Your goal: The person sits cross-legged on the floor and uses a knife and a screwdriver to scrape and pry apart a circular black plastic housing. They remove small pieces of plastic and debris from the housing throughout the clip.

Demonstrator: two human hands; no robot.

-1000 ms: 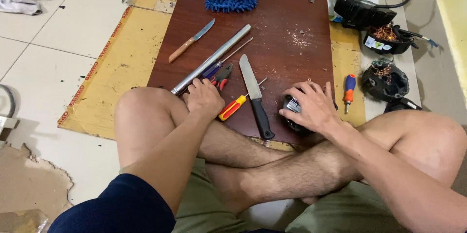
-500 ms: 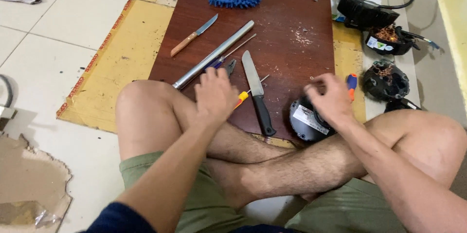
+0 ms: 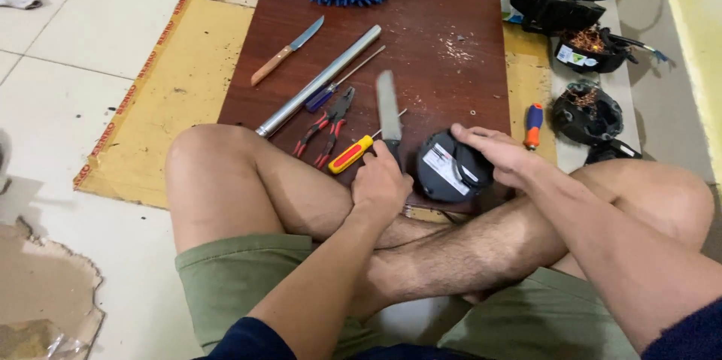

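My left hand (image 3: 382, 183) fingers clamped on the large knife (image 3: 388, 108) handle, blade pointing far, my right hand (image 3: 500, 155) fingers wrapped over the black round motor housing (image 3: 449, 170), just right of the knife, near edge of the wooden board (image 3: 444, 22).

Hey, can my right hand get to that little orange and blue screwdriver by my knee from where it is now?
Probably yes: the orange and blue screwdriver lies in the open just beside the right hand, though that hand is occupied on the round black part.
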